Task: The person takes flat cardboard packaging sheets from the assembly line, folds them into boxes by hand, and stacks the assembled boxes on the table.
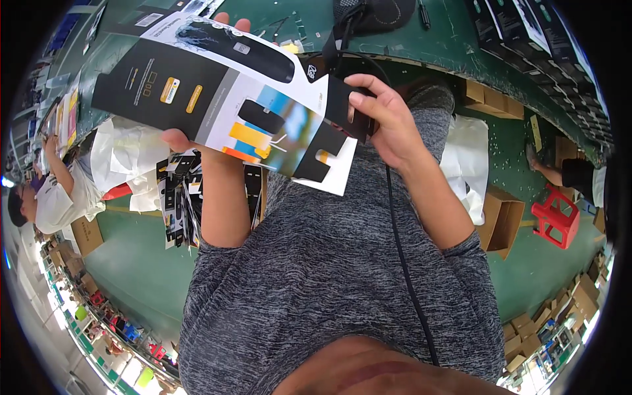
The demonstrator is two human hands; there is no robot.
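Green-topped workbench (421, 46) curving along the upper edge, bearing a row of dark printed flat cartons (520, 39) at its right end, a black mesh-covered rounded device (378, 13) at centre, small scattered scraps (289, 36) beside it.

a flat, unfolded cardboard box (224, 99) is held up in the air in front of the chest, tilted so its left end sits higher and farther out than its right. it is printed in black and white panels, with a picture of a long black rounded object on the top panel, small yellow and orange marks on the black panel, and a colourful blue, yellow and orange patch lower down. black flaps with cut-out slots sit at the right end, one of them bent under the thumb.
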